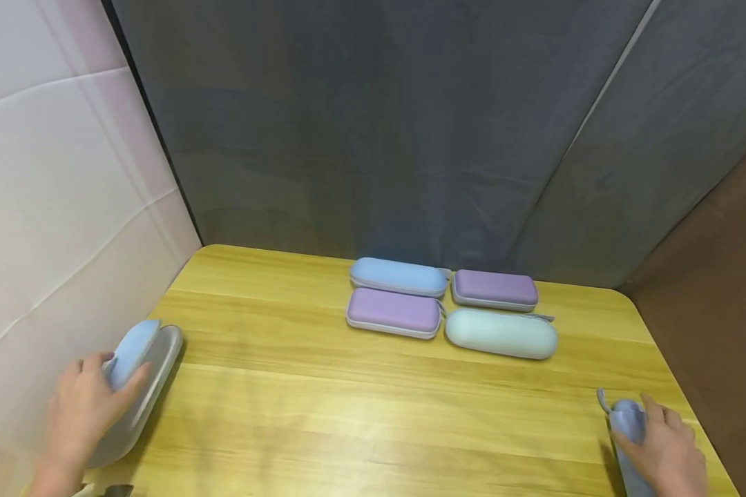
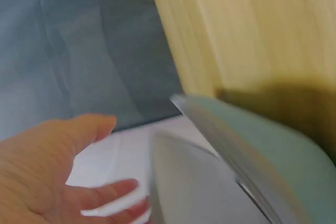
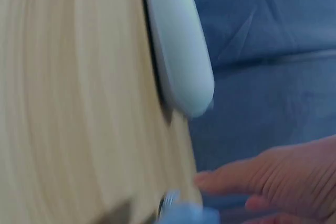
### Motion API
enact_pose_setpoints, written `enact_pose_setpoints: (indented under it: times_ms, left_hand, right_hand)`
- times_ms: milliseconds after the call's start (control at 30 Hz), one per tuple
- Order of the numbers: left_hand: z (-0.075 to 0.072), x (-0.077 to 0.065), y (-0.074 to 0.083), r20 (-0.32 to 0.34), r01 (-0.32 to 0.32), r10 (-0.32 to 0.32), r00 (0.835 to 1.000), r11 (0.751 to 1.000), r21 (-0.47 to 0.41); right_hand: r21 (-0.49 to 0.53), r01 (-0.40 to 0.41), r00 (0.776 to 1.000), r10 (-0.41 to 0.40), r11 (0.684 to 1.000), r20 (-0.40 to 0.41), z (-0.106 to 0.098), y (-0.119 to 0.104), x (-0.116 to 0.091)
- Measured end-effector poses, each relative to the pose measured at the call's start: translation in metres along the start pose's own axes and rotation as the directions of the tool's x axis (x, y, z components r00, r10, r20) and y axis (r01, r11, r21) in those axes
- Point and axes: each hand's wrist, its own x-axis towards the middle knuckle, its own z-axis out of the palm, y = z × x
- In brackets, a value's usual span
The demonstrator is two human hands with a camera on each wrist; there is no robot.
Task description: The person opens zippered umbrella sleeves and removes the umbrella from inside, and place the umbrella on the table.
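At the table's left edge my left hand, thumb and fingers spread, is at a light blue piece. That piece leans inside an oblong grey-rimmed container; its exact kind is unclear. In the left wrist view the fingertips come close to the piece, contact unclear, and the thumb stands apart. Over at the right edge my right hand is extended above a blue-grey zip case with a strap loop. The right wrist view shows the thumb apart from that blurred case; the other fingers are partly hidden.
Two rows of hard zip cases stand at the table's back: a blue case, a purple case, another purple case and a mint case. A grey curtain hangs behind. White cloth borders the left.
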Motion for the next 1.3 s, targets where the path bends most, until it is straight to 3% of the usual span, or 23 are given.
enact_pose_setpoints:
  times_ms: [67,167,267,300,367,433,500,667,733,867,967,1100,1300]
  left_hand:
    - [0.005,0.001,0.013,-0.103,-0.065,0.063,0.993,0.998,-0.015]
    - [0.018,0.006,0.038,-0.174,-0.204,0.188,0.967,0.976,-0.080]
    - [0.038,0.014,0.066,-0.175,-0.305,0.275,0.945,0.937,-0.173]
    - [0.045,0.017,0.075,-0.155,-0.322,0.294,0.943,0.924,-0.208]
    - [0.061,0.023,0.094,-0.119,-0.338,0.317,0.941,0.897,-0.285]
    - [0.079,0.029,0.112,-0.073,-0.331,0.328,0.942,0.868,-0.369]
    - [0.095,0.034,0.128,-0.008,-0.284,0.316,0.949,0.841,-0.460]
    - [0.132,0.047,0.159,0.164,-0.104,0.260,0.951,0.775,-0.624]
    - [0.143,0.051,0.170,0.226,-0.017,0.223,0.948,0.747,-0.665]
    - [0.157,0.059,0.189,0.300,0.117,0.151,0.942,0.690,-0.714]
    - [0.167,0.063,0.199,0.328,0.162,0.137,0.935,0.658,-0.736]
    - [0.175,0.067,0.210,0.375,0.211,0.130,0.918,0.639,-0.739]
    - [0.183,0.069,0.220,0.384,0.225,0.098,0.918,0.669,-0.708]
  right_hand:
    - [0.026,0.119,0.986,-0.114,0.993,-0.123,0.001,-0.020,-0.001]
    - [0.069,0.343,0.897,-0.305,0.937,-0.319,0.009,-0.055,0.002]
    - [0.087,0.527,0.775,-0.436,0.846,-0.458,0.020,-0.093,0.011]
    - [0.098,0.570,0.748,-0.465,0.816,-0.474,0.024,-0.106,0.015]
    - [0.125,0.637,0.706,-0.512,0.760,-0.489,0.030,-0.130,0.023]
    - [0.166,0.680,0.687,-0.541,0.714,-0.486,0.035,-0.152,0.031]
    - [0.228,0.694,0.694,-0.551,0.683,-0.463,0.040,-0.172,0.040]
    - [0.373,0.661,0.750,-0.545,0.651,-0.376,0.048,-0.210,0.057]
    - [0.405,0.659,0.752,-0.543,0.634,-0.373,0.052,-0.220,0.064]
    - [0.404,0.682,0.731,-0.544,0.610,-0.412,0.060,-0.237,0.074]
    - [0.349,0.661,0.746,-0.535,0.664,-0.397,0.063,-0.249,0.078]
    - [0.239,0.600,0.792,-0.525,0.763,-0.313,0.062,-0.267,0.083]
    - [0.161,0.515,0.856,-0.492,0.842,-0.160,0.062,-0.287,0.095]
